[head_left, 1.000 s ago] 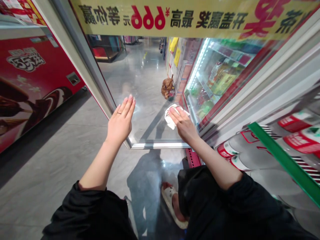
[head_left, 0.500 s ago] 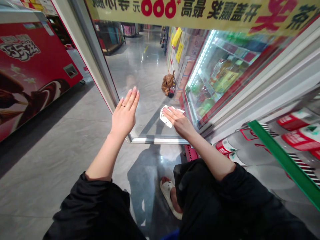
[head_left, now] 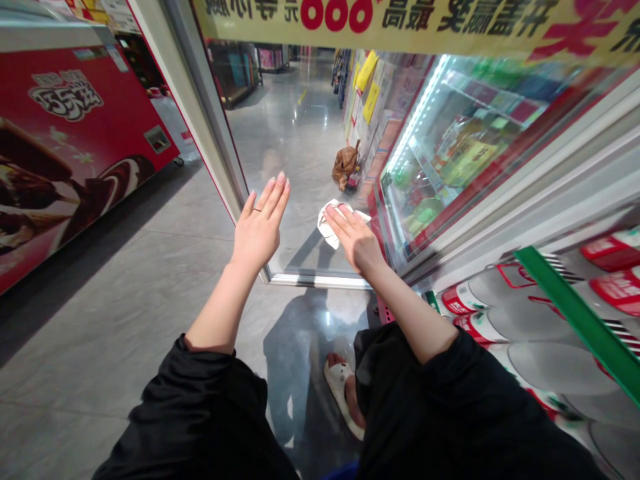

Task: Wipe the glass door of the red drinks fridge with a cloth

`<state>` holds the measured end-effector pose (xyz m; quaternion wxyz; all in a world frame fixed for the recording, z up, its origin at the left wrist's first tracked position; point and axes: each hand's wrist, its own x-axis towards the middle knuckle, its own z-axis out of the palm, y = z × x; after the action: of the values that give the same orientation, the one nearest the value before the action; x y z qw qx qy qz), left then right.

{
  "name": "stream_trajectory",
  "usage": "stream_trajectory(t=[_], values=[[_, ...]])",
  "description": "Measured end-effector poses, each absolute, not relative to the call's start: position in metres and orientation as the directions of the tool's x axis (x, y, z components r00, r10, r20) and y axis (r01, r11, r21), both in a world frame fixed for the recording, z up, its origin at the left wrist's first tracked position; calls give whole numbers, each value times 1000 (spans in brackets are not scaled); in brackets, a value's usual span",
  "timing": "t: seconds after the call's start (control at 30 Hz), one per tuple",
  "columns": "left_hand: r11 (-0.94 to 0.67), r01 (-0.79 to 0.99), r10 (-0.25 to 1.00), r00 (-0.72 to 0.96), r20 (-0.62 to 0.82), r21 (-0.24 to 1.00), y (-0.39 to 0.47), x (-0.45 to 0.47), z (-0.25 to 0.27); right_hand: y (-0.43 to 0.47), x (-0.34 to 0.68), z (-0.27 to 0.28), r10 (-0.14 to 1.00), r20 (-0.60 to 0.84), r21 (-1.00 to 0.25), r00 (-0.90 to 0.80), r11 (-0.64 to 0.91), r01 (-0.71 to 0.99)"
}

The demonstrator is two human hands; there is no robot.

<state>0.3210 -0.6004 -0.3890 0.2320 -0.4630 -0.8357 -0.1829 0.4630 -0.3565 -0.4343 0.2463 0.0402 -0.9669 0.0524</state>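
Observation:
A glass door (head_left: 305, 227) in a silver-white frame stands in front of me. My left hand (head_left: 259, 227) lies flat on the glass near the frame's left upright, fingers stretched out and a thin ring on one. Lower right of it, my right hand (head_left: 354, 239) presses a crumpled white cloth (head_left: 326, 231) against the pane. The fingers lie over the cloth, which sticks out on both sides and is partly hidden beneath them. A yellow banner (head_left: 375, 27) with mirrored lettering runs across the pane above both hands.
A red ice-cream freezer (head_left: 120, 127) stands at left. At right, large bottles with red-and-white labels (head_left: 465, 299) sit behind a green shelf edge (head_left: 575, 320). Through the glass, a lit drinks cooler (head_left: 465, 153) and a brown bag (head_left: 345, 167) show. My sandal (head_left: 340, 393) is on the grey floor.
My right hand and the cloth have slid slightly left and up across the glass. My left hand stays at the same spot on the pane. The whole view has turned a little left.

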Motion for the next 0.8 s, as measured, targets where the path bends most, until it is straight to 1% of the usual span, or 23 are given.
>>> stream_trajectory(t=[0.13, 0.2, 0.4, 0.5, 0.63, 0.7, 0.8], values=[[504, 859, 685, -460, 565, 88, -602, 322, -388, -370, 440, -439, -138, 413, -75, -900, 980, -185], [500, 861, 687, -458, 564, 90, -603, 322, -386, -373, 433, -435, -149, 414, -70, -898, 978, -195], [496, 861, 705, -476, 526, 114, -613, 320, -383, -368, 446, -428, -43, 515, -75, -856, 993, -96], [524, 836, 657, -519, 548, 163, -624, 316, -389, -377, 449, -432, -50, 521, -68, -852, 993, -100], [609, 761, 523, -596, 609, 222, -637, 302, -403, -406, 438, -432, -135, 455, -47, -880, 983, -175], [616, 755, 486, -590, 645, 226, -642, 294, -410, -420, 429, -427, -174, 440, -31, -881, 978, -209], [593, 780, 485, -545, 684, 201, -644, 285, -418, -432, 422, -420, -212, 452, 15, -867, 973, -230]])
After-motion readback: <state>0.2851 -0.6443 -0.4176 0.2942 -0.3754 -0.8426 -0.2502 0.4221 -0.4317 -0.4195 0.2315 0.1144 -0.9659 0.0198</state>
